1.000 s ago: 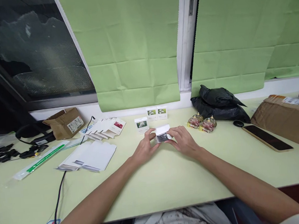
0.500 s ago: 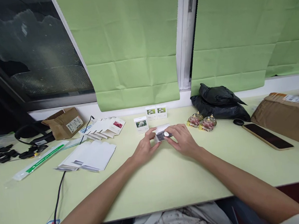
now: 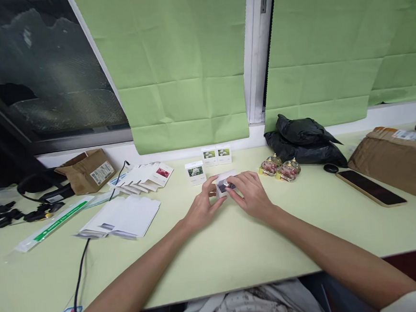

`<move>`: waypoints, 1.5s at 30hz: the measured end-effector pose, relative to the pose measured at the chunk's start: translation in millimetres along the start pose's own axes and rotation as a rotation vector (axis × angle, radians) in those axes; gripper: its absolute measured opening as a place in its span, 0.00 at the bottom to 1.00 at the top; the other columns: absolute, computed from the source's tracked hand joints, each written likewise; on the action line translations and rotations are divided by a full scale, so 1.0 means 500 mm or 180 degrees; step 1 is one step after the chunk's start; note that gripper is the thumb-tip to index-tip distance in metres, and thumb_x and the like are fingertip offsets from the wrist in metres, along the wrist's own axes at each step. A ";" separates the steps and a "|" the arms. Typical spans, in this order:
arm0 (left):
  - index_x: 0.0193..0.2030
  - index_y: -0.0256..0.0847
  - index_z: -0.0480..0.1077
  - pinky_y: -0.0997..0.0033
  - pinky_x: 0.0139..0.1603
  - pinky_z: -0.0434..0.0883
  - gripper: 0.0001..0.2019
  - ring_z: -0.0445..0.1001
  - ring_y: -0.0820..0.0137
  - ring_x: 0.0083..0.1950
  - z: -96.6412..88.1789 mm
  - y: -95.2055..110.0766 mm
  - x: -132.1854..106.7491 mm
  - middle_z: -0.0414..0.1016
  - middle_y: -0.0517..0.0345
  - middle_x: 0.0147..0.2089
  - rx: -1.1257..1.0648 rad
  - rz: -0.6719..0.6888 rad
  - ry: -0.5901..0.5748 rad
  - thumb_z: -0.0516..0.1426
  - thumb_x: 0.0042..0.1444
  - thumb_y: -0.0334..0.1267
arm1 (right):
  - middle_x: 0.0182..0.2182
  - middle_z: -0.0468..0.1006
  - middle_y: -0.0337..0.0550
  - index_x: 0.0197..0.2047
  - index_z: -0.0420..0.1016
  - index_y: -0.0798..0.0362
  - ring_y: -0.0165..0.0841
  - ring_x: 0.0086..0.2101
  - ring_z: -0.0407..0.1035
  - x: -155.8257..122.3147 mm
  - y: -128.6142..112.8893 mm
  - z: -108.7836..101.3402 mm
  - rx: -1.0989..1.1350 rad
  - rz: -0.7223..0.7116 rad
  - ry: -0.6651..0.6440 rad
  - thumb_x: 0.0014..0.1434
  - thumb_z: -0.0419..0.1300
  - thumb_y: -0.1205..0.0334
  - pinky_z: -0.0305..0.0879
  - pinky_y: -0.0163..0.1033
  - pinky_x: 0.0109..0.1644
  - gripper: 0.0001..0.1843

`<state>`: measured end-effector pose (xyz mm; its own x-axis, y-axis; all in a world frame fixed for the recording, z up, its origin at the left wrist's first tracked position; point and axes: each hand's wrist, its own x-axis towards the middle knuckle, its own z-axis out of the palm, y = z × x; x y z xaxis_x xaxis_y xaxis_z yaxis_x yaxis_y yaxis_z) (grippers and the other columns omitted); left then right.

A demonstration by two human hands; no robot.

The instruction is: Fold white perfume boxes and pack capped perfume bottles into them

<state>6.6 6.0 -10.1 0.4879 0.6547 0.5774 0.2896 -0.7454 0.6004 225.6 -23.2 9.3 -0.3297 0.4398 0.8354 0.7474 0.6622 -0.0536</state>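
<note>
Over the middle of the table, my left hand (image 3: 202, 209) grips the left side of a small white box (image 3: 221, 191), thumb in front and fingers behind. The box stands open, with a white flap (image 3: 227, 174) raised at the back and a dark inside. My right hand (image 3: 255, 196) closes on the box from the right, its fingers partly covering the opening. By the right fingertips shows a small, round, shiny piece (image 3: 226, 184); I cannot tell what it is. Just behind stands a white box with a flower picture (image 3: 195, 174).
Two similar boxes (image 3: 216, 156) stand farther back. Flattened cartons (image 3: 129, 215) lie left, near an opened brown box (image 3: 87, 172) and a black cable (image 3: 80, 272). Right are two round glass ornaments (image 3: 280, 168), black plastic bags (image 3: 306, 143), a phone (image 3: 371, 188) and a brown parcel (image 3: 396, 165).
The small box has tilted in my hands, and the round piece has moved slightly left and turned from white to a shiny look. Both hands stay in nearly the same place.
</note>
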 end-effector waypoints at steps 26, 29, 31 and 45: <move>0.74 0.54 0.44 0.55 0.53 0.80 0.35 0.79 0.65 0.52 0.002 -0.002 0.006 0.71 0.50 0.57 -0.0384 -0.0348 -0.0013 0.60 0.69 0.45 | 0.49 0.80 0.50 0.53 0.77 0.49 0.50 0.55 0.64 0.001 0.012 0.004 -0.0634 0.0212 -0.0327 0.72 0.59 0.51 0.59 0.55 0.58 0.14; 0.71 0.54 0.45 0.55 0.53 0.81 0.33 0.79 0.66 0.52 0.008 -0.013 0.005 0.68 0.49 0.60 -0.0410 -0.0234 0.0078 0.61 0.68 0.43 | 0.51 0.79 0.50 0.54 0.76 0.49 0.50 0.58 0.63 0.002 0.013 0.001 -0.0500 0.0134 -0.0391 0.72 0.59 0.50 0.59 0.55 0.61 0.15; 0.70 0.54 0.44 0.54 0.53 0.81 0.34 0.79 0.66 0.51 0.011 -0.021 0.003 0.65 0.47 0.63 -0.0384 -0.0162 0.0158 0.61 0.68 0.42 | 0.53 0.78 0.50 0.55 0.75 0.49 0.50 0.60 0.62 0.002 0.017 0.000 -0.0417 0.0117 -0.0423 0.72 0.59 0.50 0.58 0.56 0.62 0.15; 0.68 0.52 0.48 0.55 0.51 0.82 0.29 0.79 0.67 0.51 0.005 -0.029 0.000 0.62 0.46 0.67 -0.0060 0.0009 0.0252 0.60 0.69 0.41 | 0.48 0.75 0.49 0.58 0.65 0.48 0.47 0.50 0.70 -0.011 0.043 0.007 0.0527 0.1024 0.0264 0.71 0.60 0.52 0.67 0.55 0.56 0.17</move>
<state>4.4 16.5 -20.0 0.4216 0.6611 0.6206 0.2724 -0.7451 0.6088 241.7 -9.2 1.5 -0.0400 0.5952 0.8026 0.6995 0.5903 -0.4029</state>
